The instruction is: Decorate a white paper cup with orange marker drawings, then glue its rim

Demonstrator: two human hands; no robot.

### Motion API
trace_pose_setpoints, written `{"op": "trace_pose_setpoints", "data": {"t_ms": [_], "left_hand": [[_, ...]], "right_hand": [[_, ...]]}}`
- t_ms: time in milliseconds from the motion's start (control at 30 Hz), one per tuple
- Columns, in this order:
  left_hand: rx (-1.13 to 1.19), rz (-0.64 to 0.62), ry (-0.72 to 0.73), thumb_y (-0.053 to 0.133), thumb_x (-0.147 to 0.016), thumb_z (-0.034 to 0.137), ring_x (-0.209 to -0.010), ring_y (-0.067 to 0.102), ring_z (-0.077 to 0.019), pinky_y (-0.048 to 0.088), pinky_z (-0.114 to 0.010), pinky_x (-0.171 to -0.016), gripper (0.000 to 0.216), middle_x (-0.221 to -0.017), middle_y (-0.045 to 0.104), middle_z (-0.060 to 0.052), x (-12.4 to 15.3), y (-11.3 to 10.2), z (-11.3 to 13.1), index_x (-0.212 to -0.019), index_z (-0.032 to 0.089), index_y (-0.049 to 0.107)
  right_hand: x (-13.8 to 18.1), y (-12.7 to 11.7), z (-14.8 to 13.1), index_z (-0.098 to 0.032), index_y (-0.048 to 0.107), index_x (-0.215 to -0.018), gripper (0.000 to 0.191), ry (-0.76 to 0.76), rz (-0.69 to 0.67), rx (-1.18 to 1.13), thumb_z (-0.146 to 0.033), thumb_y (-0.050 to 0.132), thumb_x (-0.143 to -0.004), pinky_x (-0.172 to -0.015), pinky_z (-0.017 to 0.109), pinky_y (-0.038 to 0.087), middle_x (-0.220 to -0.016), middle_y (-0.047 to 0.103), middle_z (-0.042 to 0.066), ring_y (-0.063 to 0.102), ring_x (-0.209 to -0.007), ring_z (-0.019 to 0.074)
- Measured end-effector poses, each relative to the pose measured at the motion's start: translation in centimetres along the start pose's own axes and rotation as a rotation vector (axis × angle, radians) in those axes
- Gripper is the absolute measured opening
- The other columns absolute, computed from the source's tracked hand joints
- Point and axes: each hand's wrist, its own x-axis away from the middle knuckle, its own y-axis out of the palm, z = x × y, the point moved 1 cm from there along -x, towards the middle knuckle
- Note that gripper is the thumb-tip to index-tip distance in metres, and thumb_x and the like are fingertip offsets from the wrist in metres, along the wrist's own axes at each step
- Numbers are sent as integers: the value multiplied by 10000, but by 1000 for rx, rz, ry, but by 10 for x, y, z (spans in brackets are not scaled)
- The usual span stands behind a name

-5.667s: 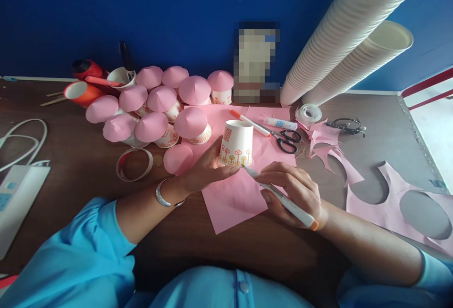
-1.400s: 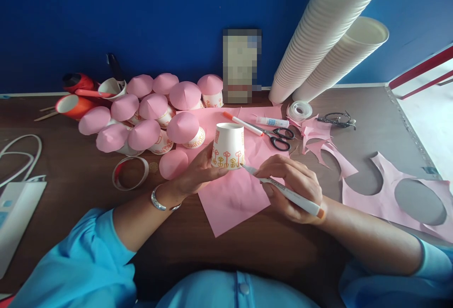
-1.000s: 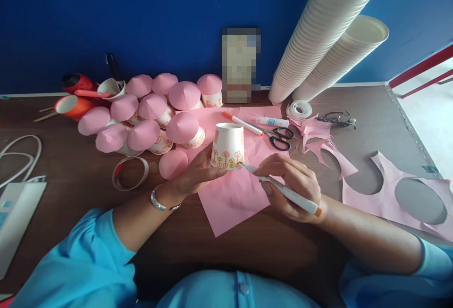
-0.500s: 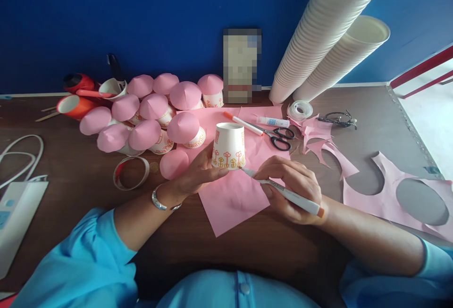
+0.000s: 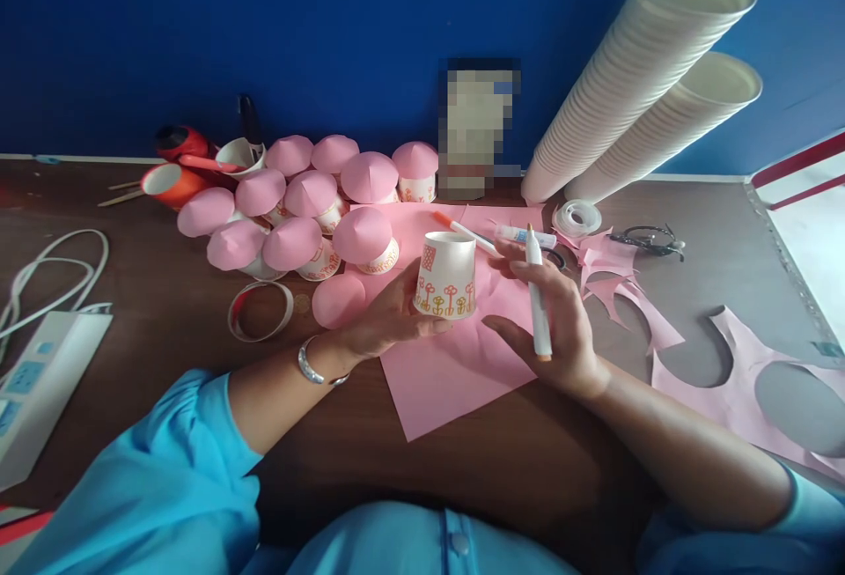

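Observation:
My left hand [image 5: 396,315] grips a white paper cup [image 5: 447,262] by its side and base, above the pink paper. Red and yellow flowers and a red grid patch are drawn on the cup's wall. My right hand [image 5: 564,320] is just to the right of the cup, not touching it. A white marker [image 5: 538,293] with an orange-brown end stands nearly upright between its fingers, tip pointing up; the thumb is spread toward the cup. Pink paper [image 5: 432,386] lies beneath both hands. A pair of scissors [image 5: 560,258] is mostly hidden behind my right hand.
Several cups with pink cone tops [image 5: 310,194] stand at the back left. Tall stacks of paper cups [image 5: 613,82] lean at the back right. Around them are a tape roll [image 5: 260,311], clear tape [image 5: 576,218], a glue stick [image 5: 528,236], pink scraps [image 5: 693,399] and a power strip [image 5: 49,390].
My right hand has drawn the marker away from the cup's lower edge and turned it tip up, with the thumb spread. The left hand still holds the cup. The whole view has shifted slightly.

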Motion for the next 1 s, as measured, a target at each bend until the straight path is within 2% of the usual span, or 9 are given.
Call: {"op": "trace_pose_setpoints", "data": {"t_ms": [100, 200, 467, 633, 733, 867, 1000], "left_hand": [[-27, 4, -10, 827, -826, 310, -1316, 606, -348, 522, -504, -1055, 683, -1416, 648, -92, 0, 1, 0, -1451, 310, 551], [-39, -20, -16, 814, -836, 340, -1398, 554, -362, 493, -513, -1103, 665, -1482, 617, -87, 0, 2, 1, -1447, 313, 552], [-40, -160, -87, 736, -911, 393, -1360, 601, -344, 463, -521, -1140, 575, -1469, 640, -101, -1, 3, 4, -1455, 306, 571], [-2, -57, 6, 840, -819, 362, -1471, 488, -359, 449, -497, -1176, 709, -1583, 529, -106, -4, 7, 3, -1457, 304, 537], [-4, 11, -12, 887, -773, 314, -1467, 488, -370, 472, -480, -1159, 721, -1562, 545, -127, -4, 11, 3, -1414, 280, 558], [-56, 8, -36, 863, -806, 302, -1414, 535, -373, 525, -461, -1089, 693, -1519, 583, -129, -4, 11, 4, -1422, 265, 548], [-108, 5, -43, 865, -800, 303, -1395, 546, -369, 521, -466, -1082, 718, -1487, 604, -124, -3, 10, 5, -1439, 263, 539]], "right_hand": [[-1, 2, 9, -310, 444, -1476, 761, -4, -34, -12, -249, 858, -840, -1199, 595, 484, -1588, 530, 138, 520, -1481, 351], [-1, 4, 15, -312, 414, -1489, 796, 4, -72, -47, -284, 869, -836, -1240, 591, 438, -1610, 503, 143, 467, -1524, 334], [-2, 1, 12, -308, 451, -1439, 725, 24, -79, -61, -325, 854, -837, -1159, 552, 517, -1508, 589, 130, 578, -1415, 334], [-6, -2, 10, -311, 450, -1432, 697, -16, -33, 38, -367, 834, -853, -1147, 583, 500, -1480, 587, 143, 574, -1394, 358], [-7, -1, 10, -301, 439, -1443, 697, -46, -32, 113, -412, 818, -869, -1093, 584, 527, -1433, 606, 162, 601, -1338, 362], [-6, 3, 9, -287, 414, -1475, 712, -94, -31, 145, -409, 799, -889, -1043, 568, 551, -1386, 629, 168, 617, -1297, 353], [-6, 4, 8, -304, 397, -1497, 740, -127, -27, 173, -427, 797, -887, -1033, 570, 557, -1398, 631, 151, 628, -1290, 355]]}}
